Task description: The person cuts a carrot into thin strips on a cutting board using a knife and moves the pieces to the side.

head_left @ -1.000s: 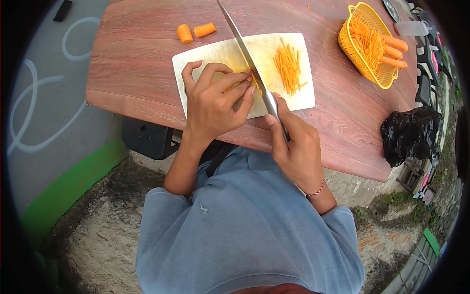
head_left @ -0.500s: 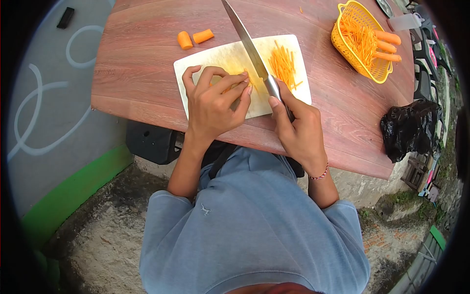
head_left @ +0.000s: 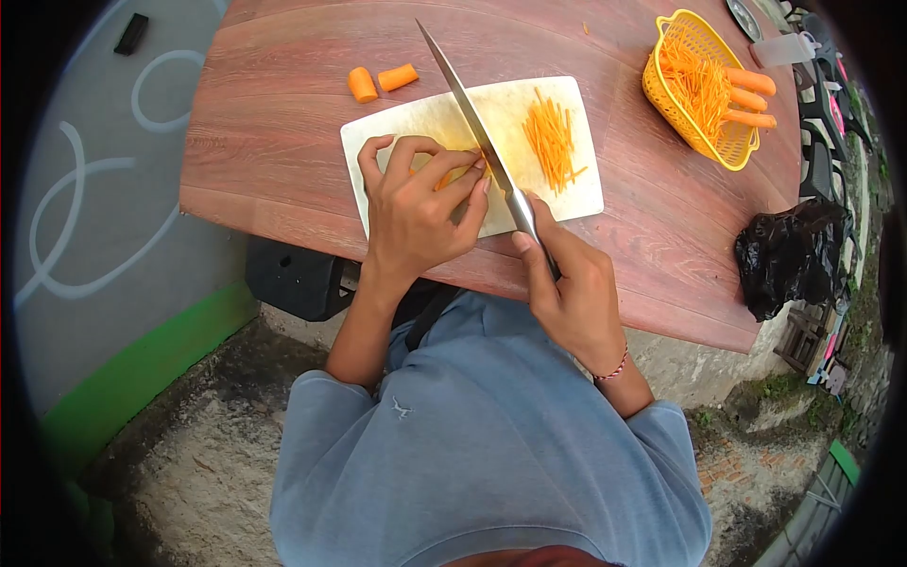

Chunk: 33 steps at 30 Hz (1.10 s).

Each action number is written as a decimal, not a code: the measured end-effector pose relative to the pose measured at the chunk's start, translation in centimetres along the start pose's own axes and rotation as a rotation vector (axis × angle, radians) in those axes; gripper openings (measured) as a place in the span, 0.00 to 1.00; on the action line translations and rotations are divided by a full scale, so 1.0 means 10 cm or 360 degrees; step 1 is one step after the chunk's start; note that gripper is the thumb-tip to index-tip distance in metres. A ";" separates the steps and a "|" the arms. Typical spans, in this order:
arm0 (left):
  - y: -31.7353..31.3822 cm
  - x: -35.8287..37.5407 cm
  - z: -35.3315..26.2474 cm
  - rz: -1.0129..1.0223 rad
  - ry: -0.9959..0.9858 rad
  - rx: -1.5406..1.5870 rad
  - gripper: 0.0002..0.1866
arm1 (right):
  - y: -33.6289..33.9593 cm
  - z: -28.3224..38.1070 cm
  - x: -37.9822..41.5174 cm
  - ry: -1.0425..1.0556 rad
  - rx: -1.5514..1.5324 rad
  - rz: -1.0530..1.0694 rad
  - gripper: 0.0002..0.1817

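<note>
My right hand (head_left: 573, 288) is wrapped round the handle of a large kitchen knife (head_left: 479, 123), whose blade points away and to the left. Under bent fingers, my left hand (head_left: 416, 203) presses carrot (head_left: 451, 178) onto a white cutting board (head_left: 397, 123); most of that carrot is hidden. The blade lies right beside the left fingertips. A pile of thin carrot strips (head_left: 551, 140) rests on the right part of the board. Two short carrot chunks (head_left: 380, 81) lie on the table beyond the board.
On the right of the wooden table (head_left: 283, 113) stands a yellow basket (head_left: 671, 113) with shredded carrot and several whole carrots (head_left: 750, 79). A clear bottle (head_left: 782, 49) lies behind it. A black plastic bag (head_left: 792, 255) hangs at the right edge.
The knife has shifted left and toward me, so its blade now sits closer to my left fingertips. My left hand keeps nearly the same place on the board.
</note>
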<state>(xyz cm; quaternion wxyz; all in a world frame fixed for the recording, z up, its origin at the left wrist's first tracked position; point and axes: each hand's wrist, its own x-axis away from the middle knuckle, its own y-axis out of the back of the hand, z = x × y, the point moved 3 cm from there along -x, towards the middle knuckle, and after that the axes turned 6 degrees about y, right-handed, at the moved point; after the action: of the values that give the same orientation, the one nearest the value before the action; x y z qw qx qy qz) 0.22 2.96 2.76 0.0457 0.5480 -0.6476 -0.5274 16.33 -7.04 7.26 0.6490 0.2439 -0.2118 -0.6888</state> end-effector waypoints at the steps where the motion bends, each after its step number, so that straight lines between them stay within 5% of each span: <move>1: 0.00 0.00 0.00 0.0003 -0.0001 -0.0001 0.07 | -0.01 0.01 0.01 -0.0002 0.0000 0.0003 0.23; 10: 0.01 -0.01 0.00 0.0040 -0.0005 -0.0011 0.07 | -0.20 0.02 -0.20 0.0120 0.0291 -0.0113 0.24; 24: -0.01 -0.05 -0.07 0.0083 -0.0078 -0.0066 0.11 | 0.18 -0.24 -0.22 -0.0206 -0.0133 -0.0206 0.21; 33: 0.22 -0.01 -0.02 -0.0141 0.0075 0.0080 0.16 | -0.03 -0.02 -0.04 0.0033 -0.0251 -0.0100 0.21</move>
<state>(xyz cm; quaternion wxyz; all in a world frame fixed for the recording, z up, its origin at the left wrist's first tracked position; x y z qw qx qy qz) -1.10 2.61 4.51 0.0237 0.5895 -0.6345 -0.4994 16.17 -6.60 6.95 0.6466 0.2056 -0.1423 -0.7207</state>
